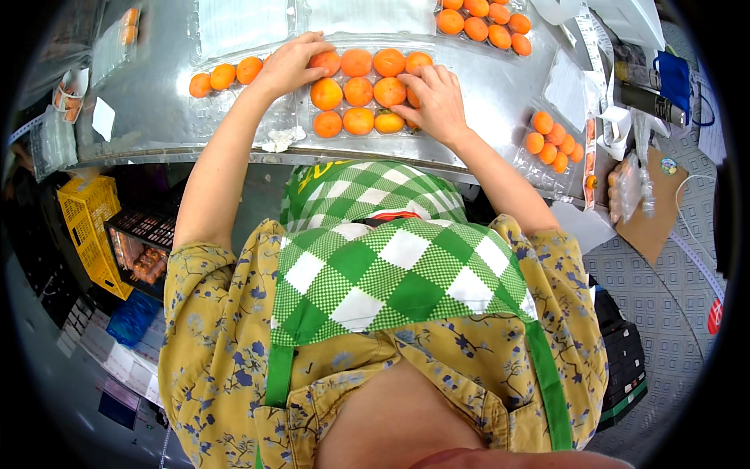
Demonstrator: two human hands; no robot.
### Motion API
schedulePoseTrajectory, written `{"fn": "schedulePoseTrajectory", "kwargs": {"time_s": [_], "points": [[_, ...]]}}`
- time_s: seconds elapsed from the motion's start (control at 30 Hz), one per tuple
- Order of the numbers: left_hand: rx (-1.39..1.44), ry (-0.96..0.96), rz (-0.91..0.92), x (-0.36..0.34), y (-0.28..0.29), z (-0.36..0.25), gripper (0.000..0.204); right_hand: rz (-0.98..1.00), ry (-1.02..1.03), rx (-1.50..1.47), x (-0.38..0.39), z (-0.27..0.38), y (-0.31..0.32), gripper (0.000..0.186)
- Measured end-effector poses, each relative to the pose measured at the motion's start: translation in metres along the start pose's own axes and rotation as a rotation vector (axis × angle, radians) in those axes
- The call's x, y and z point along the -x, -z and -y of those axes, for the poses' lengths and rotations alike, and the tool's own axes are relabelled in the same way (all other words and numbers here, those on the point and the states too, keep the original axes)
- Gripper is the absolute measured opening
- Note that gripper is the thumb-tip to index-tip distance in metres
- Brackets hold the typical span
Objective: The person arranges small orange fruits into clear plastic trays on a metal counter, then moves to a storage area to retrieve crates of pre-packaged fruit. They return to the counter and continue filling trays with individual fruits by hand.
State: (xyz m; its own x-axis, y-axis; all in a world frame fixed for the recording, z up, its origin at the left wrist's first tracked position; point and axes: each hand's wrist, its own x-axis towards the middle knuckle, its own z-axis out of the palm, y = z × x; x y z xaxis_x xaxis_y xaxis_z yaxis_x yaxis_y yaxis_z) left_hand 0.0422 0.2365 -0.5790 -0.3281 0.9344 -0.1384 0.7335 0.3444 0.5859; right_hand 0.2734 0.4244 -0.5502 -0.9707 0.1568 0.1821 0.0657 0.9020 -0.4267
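Apron (391, 273), green-and-white checked, lies nearest. Beyond it, on a metal table (160, 94), a clear tray (305, 117) holds three rows of persimmon-like fruits (358, 92). Right hand (439, 102), half open, rests fingertips on the right-end fruits; left hand (287, 69), loosely curved, touches the far-left one. I cannot tell whether either grips. Far right: a second fruit batch (476, 30).

We are working at a grey metal table (168, 94), where a clear tray (304, 117) filled with rows of orange fruit (358, 92) is lying near the front edge. To its left we are seeing a short row of fruit (223, 76), with a further cluster (476, 30) sitting back right and a smaller tray (535, 173) of fruit resting at the right end. White flat pieces (242, 27) are lying along the back, a crumpled white scrap (283, 139) by the front edge, and a white slip (103, 119) at the left.
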Motion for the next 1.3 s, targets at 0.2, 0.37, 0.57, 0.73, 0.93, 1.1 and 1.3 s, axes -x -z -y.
{"fn": "schedulePoseTrajectory", "kwargs": {"time_s": [0.2,0.37,0.57,0.73,0.93,1.1,1.3], "points": [[-0.039,-0.013,-0.014,0.001,-0.003,0.003,0.043,0.016,-0.047,0.002,-0.002,0.003,-0.006,0.040],[0.028,0.046,0.005,0.001,0.002,-0.009,0.044,0.034,-0.046,0.012,-0.003,0.003,-0.004,0.038],[0.018,0.048,0.012,0.001,0.003,-0.009,0.045,0.043,-0.058,0.101,-0.004,0.010,-0.004,0.046],[-0.047,0.008,-0.016,0.002,-0.002,-0.001,0.042,0.065,-0.140,0.020,-0.005,0.014,-0.007,0.048],[-0.049,0.002,-0.007,0.002,-0.002,0.000,0.042,0.082,-0.120,-0.060,-0.005,0.009,-0.007,0.049],[-0.045,0.011,-0.002,0.002,-0.003,0.000,0.042,-0.030,-0.198,-0.104,-0.024,-0.010,-0.008,0.048],[-0.045,0.003,-0.004,0.002,-0.005,0.003,0.044,0.012,-0.195,0.099,-0.040,-0.009,-0.021,0.046]]}}
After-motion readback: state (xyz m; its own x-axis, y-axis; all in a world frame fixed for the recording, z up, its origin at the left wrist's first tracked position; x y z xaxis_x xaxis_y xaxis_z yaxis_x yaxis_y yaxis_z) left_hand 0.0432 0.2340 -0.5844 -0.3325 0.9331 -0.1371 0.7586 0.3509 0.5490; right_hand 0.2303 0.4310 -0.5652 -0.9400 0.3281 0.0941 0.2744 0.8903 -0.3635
